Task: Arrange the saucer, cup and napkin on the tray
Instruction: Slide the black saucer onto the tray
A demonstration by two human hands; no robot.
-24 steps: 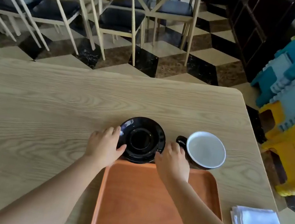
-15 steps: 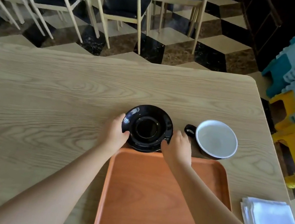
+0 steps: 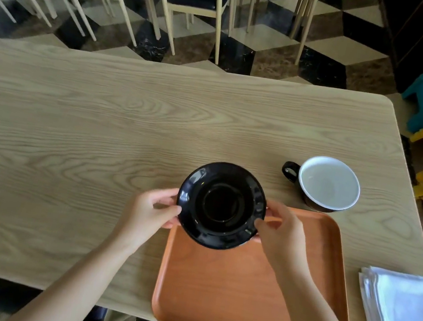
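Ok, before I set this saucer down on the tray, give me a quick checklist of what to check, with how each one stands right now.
1. Both hands on the saucer: left hand and right hand pinch opposite edges. Ok.
2. Saucer level: looks flat, well facing up. Ok.
3. Tray free of things where the saucer will land. Ok.
4. Saucer fully over the tray: it overhangs the far left corner, partly above the table. Not ok.
5. Cup out of the path: on the table beyond the tray. Ok.
6. Napkins within reach: stacked right of the tray. Ok.
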